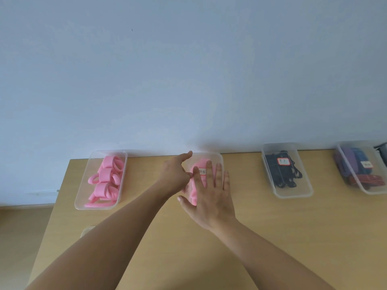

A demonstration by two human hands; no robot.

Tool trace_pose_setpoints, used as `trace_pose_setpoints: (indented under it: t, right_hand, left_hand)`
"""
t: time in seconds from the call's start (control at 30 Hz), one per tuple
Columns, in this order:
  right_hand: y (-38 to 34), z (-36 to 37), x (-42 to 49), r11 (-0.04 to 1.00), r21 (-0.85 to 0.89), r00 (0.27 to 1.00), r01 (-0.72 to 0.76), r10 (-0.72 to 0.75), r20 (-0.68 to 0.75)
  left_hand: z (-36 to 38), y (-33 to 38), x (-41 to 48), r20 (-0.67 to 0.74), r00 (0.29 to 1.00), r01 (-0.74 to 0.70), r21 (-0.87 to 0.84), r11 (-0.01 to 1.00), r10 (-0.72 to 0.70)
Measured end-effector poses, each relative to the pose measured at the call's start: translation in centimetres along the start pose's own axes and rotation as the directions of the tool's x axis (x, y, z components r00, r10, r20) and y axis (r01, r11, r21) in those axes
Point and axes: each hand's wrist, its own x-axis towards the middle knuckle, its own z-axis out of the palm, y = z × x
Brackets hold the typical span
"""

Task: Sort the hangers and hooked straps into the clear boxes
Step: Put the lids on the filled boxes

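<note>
Four clear boxes stand in a row along the table's far edge. The leftmost box (82, 191) is uncovered and holds several pink hooked straps (106, 181). Both hands are on the second box (218, 159), which holds more pink pieces under a clear lid with a small label (202, 171). My right hand (211, 197) lies flat on the lid with straight, spread fingers. My left hand (173, 176) is at the box's left side, its index finger stretched to the far corner and its thumb touching the lid. My hands hide most of the contents.
To the right, a lidded box (272, 155) holds black straps (281, 176) under a red-edged label. A fourth box (370, 190) at the far right holds purple, blue and red items. A small clear object (88, 230) sits near the table's left edge. A pale wall rises behind the boxes.
</note>
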Motion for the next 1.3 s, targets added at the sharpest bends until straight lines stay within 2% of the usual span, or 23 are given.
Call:
trace_pose_setpoints:
  t: [0.2, 0.37, 0.43, 0.53, 0.7, 0.8, 0.87, 0.93, 1.0, 1.13, 1.3]
  right_hand:
    - [0.8, -0.1, 1.4, 0.999, 0.008, 0.999, 0.044, -0.044, 0.016]
    - [0.7, 0.0, 1.9, 0.999, 0.014, 0.999, 0.045, -0.044, -0.027]
    - [0.7, -0.1, 2.0, 0.999, 0.006, 0.999, 0.04, -0.04, -0.022]
    - [0.7, -0.6, 2.3, 1.0, -0.009, 0.998, 0.028, -0.028, 0.062]
    - [-0.9, -2.9, 2.4, 0.994, -0.094, 0.985, -0.056, 0.071, 0.158]
    - [-4.1, -4.1, 0.5, 0.991, -0.122, 0.998, -0.058, 0.06, 0.012]
    - [-7.4, -4.0, -2.0, 0.998, -0.058, 0.992, -0.018, 0.01, -0.13]
    - [-11.4, -2.8, -4.8, 0.999, 0.018, 0.982, 0.027, -0.023, -0.188]
    - [-15.7, -1.2, -7.3, 0.996, 0.071, 0.989, 0.052, -0.041, -0.142]
    - [-23.6, 2.1, -10.4, 0.992, 0.125, 0.985, 0.027, -0.048, 0.166]
    - [-29.3, 5.4, -11.6, 0.998, 0.061, 0.951, -0.025, 0.005, 0.308]
  left_hand:
    - [-1.3, 1.6, 0.4, 0.062, 0.997, -0.053, 0.324, 0.945, 0.035]
    - [-1.3, 1.7, 0.3, 0.018, 1.0, -0.03, 0.457, 0.889, 0.024]
    - [-1.3, 1.5, -0.1, -0.026, 1.0, 0.001, 0.488, 0.873, 0.014]
    - [-1.8, 0.8, -1.2, -0.137, 0.989, 0.013, 0.47, 0.882, 0.059]
    - [-5.6, -1.8, -4.9, -0.255, 0.929, -0.124, 0.464, 0.877, 0.267]
    - [-9.2, -5.1, -8.1, -0.328, 0.868, -0.188, 0.478, 0.858, 0.372]
    - [-11.5, -7.7, -10.4, -0.353, 0.837, -0.211, 0.497, 0.842, 0.418]
    - [-13.5, -10.9, -12.4, -0.37, 0.809, -0.234, 0.51, 0.828, 0.457]
    - [-15.0, -14.2, -14.1, -0.377, 0.791, -0.243, 0.529, 0.813, 0.482]
    - [-16.9, -19.8, -16.8, -0.391, 0.817, -0.205, 0.492, 0.846, 0.425]
    - [-18.7, -24.4, -18.7, -0.414, 0.829, -0.19, 0.422, 0.887, 0.375]
